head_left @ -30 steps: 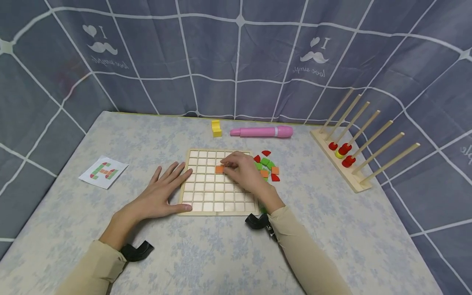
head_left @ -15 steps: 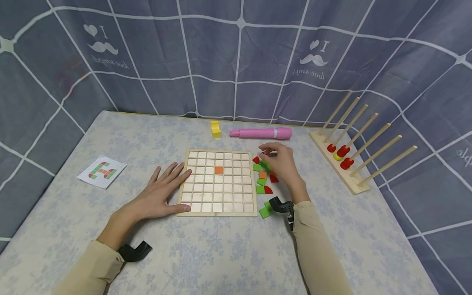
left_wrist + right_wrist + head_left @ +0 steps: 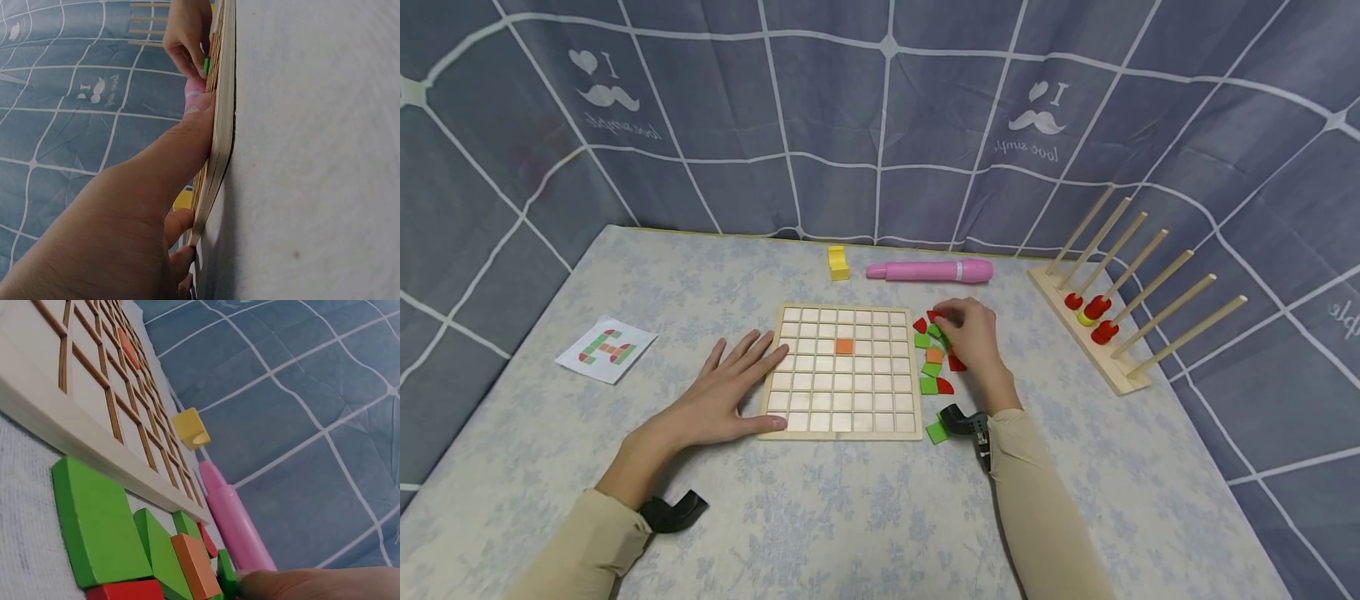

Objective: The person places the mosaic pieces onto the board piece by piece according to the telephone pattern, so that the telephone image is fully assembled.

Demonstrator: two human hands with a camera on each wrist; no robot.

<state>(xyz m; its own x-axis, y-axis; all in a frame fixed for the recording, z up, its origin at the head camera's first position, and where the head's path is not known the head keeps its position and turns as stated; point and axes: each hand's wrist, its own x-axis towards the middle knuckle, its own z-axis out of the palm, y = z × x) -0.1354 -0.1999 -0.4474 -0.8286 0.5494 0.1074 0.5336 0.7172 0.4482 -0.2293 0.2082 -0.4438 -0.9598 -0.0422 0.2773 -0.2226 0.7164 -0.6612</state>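
Yellow block (image 3: 838, 263), pink pen (image 3: 928, 271), peg rack (image 3: 1092, 341)

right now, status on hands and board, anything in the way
Left hand on left side of grid board. Right hand at green tile, grip unclear. One orange tile in board. Loose tiles between right hand and board.

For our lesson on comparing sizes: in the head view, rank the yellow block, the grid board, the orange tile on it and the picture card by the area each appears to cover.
Largest to smallest:
1. Grid board
2. Picture card
3. Yellow block
4. Orange tile
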